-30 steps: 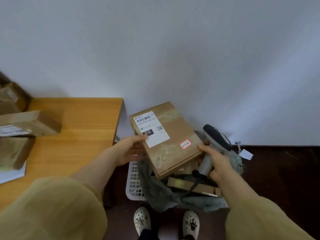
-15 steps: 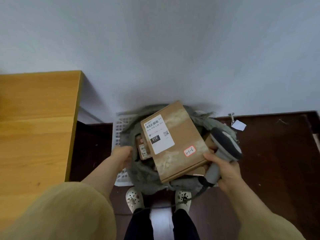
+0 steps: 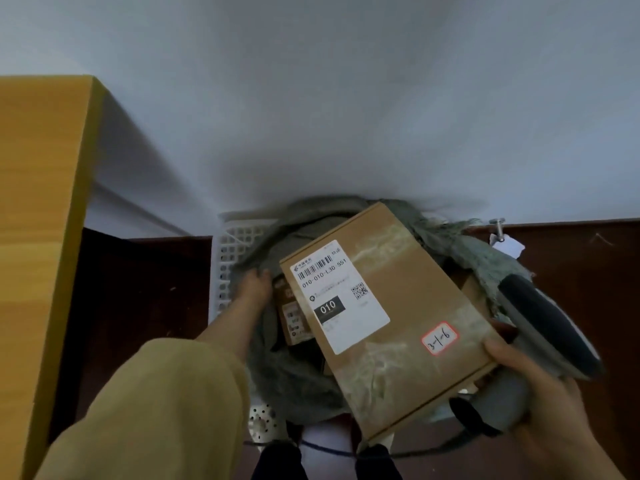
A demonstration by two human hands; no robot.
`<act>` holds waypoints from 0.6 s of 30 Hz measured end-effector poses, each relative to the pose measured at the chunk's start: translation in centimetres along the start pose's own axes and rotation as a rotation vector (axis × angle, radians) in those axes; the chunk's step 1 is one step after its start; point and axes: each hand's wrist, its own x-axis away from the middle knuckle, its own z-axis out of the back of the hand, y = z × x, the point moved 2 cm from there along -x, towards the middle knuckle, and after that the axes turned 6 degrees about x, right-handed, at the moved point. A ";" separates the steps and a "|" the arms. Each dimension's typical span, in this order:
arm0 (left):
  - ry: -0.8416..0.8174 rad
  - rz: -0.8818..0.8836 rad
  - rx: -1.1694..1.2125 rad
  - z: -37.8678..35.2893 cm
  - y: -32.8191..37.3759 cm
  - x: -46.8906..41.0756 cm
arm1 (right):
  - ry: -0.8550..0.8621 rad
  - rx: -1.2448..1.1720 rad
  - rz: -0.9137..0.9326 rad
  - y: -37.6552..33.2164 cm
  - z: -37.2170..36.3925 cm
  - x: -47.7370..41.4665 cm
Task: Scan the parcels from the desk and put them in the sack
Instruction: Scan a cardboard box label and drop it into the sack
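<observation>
Over the sack [image 3: 294, 386] mouth, the right grip [image 3: 540, 393] clasps the scanner [image 3: 543, 323] and thumb-pins the labelled parcel [image 3: 388, 317], tilted above the opening; the left grip [image 3: 254, 289] pinches the sack's rim. One smaller parcel [image 3: 291, 313] lies inside; this one likely goes next.

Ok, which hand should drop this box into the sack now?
Right. The right hand holds both the box and the scanner, with the box directly over the sack. The left hand grips the sack's rim, holding it open.
</observation>
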 end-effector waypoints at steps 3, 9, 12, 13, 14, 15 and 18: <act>-0.087 -0.006 -0.053 -1.1 0.4 -1.6 | 0.003 0.015 0.034 -0.2 0.2 -0.7; -0.081 0.034 -0.112 0.8 1.7 -1.5 | -0.010 0.045 -0.013 -0.6 -0.1 -0.5; -0.106 0.070 0.030 2.7 3.7 -0.1 | -0.026 0.080 -0.037 -1.7 -1.2 0.3; -0.130 0.088 0.092 3.2 4.3 0.3 | -0.038 0.100 -0.050 -2.1 -1.7 0.4; -0.161 0.102 0.160 3.7 5.0 0.9 | -0.052 0.119 -0.067 -2.6 -2.2 0.6; -0.191 0.113 0.220 4.1 5.6 1.7 | -0.060 0.136 -0.091 -3.0 -2.6 0.8; -0.244 0.115 0.221 5.2 7.8 4.4 | -0.057 0.158 -0.163 -4.3 -3.5 0.9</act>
